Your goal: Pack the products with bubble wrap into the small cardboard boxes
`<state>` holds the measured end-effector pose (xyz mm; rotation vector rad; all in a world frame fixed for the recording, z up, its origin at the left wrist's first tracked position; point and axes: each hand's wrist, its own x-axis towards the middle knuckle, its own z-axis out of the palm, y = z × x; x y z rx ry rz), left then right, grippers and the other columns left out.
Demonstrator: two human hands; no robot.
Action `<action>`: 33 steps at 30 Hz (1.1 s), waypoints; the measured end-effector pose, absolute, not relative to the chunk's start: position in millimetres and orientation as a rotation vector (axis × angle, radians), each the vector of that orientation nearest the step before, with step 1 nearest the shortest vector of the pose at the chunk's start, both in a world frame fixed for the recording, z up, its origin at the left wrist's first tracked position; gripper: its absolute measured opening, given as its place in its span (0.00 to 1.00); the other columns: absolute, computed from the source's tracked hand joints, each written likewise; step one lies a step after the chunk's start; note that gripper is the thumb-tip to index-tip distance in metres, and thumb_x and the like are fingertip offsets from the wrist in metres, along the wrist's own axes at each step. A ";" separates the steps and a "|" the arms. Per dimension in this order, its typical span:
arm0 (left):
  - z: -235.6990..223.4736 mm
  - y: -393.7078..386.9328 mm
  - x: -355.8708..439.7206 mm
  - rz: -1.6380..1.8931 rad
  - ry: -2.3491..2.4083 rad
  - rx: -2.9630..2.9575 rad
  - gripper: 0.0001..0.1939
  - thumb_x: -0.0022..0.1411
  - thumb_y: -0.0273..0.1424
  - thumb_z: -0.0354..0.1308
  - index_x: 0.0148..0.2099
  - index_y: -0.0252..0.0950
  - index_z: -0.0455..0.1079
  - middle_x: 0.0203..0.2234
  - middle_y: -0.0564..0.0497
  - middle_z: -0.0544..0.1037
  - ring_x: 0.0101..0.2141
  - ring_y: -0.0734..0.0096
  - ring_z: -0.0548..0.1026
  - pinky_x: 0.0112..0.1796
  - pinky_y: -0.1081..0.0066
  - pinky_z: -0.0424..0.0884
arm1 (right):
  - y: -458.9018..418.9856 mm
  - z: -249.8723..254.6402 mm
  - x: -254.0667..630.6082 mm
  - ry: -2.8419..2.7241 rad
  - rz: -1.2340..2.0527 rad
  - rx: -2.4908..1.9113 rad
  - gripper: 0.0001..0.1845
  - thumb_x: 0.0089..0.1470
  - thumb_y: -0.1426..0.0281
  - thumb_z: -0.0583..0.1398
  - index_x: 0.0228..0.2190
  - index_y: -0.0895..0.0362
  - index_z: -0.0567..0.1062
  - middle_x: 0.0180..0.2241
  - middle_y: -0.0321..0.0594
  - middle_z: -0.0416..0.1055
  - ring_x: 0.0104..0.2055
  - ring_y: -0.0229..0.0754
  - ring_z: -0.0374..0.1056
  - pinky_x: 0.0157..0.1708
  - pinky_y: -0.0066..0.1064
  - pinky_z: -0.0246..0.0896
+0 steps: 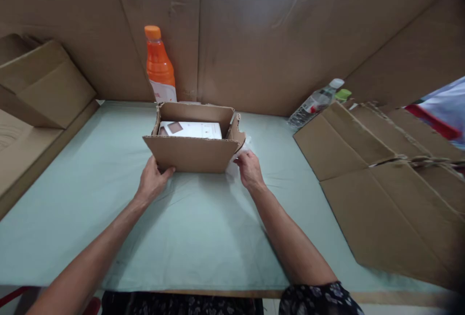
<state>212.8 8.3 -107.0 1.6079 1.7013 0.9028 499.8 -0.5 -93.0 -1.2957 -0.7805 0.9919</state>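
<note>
A small open cardboard box [192, 155] stands on the cloth in front of me, its flaps raised. Inside it lies a white carton [199, 131] with a brown picture at one end. My left hand [152, 180] grips the box's lower left corner, thumb along the front. At the right end, my right hand [250, 169] is closed on a piece of clear plastic film [233, 165] beside the box. Part of the film is hidden behind the fingers and the box.
An orange bottle [161, 68] stands behind the box against the cardboard wall [254, 43]. Large cardboard boxes flank the pale green cloth [203, 237]: an open one [54, 87] left, another [385, 198] right. A clear bottle [314, 104] leans at the back right.
</note>
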 end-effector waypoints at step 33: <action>-93.8 -220.9 216.0 0.588 1.263 0.869 0.49 0.58 0.46 0.63 0.73 0.33 0.47 0.28 0.54 0.77 0.24 0.72 0.72 0.35 0.68 0.71 | -160.3 -83.2 527.9 -1.402 0.987 -1.552 0.14 0.60 0.59 0.60 0.33 0.55 0.79 0.34 0.41 0.79 0.35 0.42 0.73 0.37 0.34 0.68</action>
